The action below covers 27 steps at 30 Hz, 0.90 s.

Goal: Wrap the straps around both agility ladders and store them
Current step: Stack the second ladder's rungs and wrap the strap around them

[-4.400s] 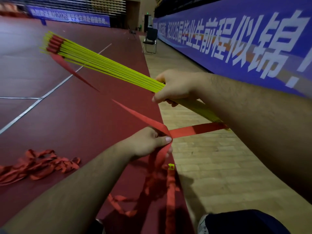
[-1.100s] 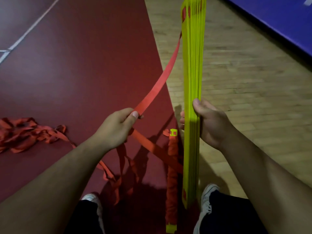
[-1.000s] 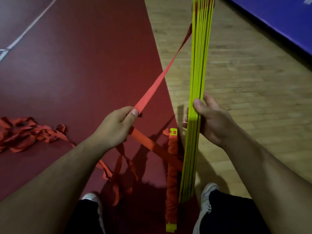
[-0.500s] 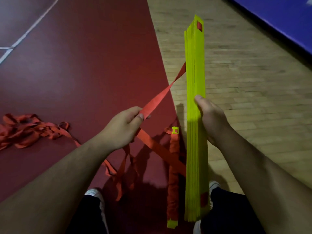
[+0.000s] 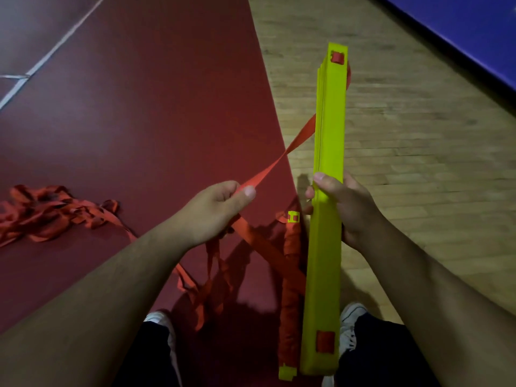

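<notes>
My right hand [image 5: 342,208] grips a stacked bundle of yellow ladder rungs [image 5: 329,129] around its middle, held lengthwise away from me with its broad face up. My left hand [image 5: 220,208] pinches a red strap [image 5: 279,160] that runs taut up to the bundle's left edge; more of the strap trails from the hand down behind the bundle. A second ladder [image 5: 290,277], its rungs wound in red strap, lies on the floor just left of the bundle.
A loose heap of red straps [image 5: 50,210] lies on the red court floor at the left. Wooden flooring [image 5: 418,163] runs along the right, with a blue banner [image 5: 474,29] at the far right. My shoes show below the bundle.
The bundle has turned in my right hand from edge-on to flat face up. My left hand keeps pinching the strap, which now meets the bundle lower down.
</notes>
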### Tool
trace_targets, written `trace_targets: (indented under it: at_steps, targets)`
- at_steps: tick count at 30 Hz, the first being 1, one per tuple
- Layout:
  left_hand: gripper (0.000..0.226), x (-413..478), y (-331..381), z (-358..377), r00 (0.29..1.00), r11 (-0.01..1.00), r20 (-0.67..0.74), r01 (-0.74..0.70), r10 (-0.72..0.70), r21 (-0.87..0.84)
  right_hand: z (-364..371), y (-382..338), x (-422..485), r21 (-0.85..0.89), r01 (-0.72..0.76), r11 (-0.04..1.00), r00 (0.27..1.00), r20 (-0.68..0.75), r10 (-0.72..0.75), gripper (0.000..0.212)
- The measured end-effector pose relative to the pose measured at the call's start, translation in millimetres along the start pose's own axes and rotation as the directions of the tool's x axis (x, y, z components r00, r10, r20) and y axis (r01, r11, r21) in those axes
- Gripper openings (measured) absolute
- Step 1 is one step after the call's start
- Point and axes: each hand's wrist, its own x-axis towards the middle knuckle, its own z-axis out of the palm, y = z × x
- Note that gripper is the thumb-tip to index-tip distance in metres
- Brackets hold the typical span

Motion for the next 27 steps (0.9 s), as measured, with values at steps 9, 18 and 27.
trace_targets:
  at_steps: [9,18,27]
  targets:
    - [0.029,3,-13,-4,0.983,0.979,0.087,0.148,-0.161,0.139,0,0,4,-0.022,0.065,0.998,0.998,0.016,-0.065,0.019]
    - [0.029,0,-10,-3,0.989,0.995,0.11,0.102,-0.101,0.0,-5,-2,5,-0.037,-0.006,0.999,0.998,0.064,0.008,0.042]
    - [0.024,-2,-9,-3,0.947,0.993,0.303,0.115,-0.103,-0.023,-9,-5,3,-0.239,0.048,0.97,0.998,-0.027,-0.056,0.032]
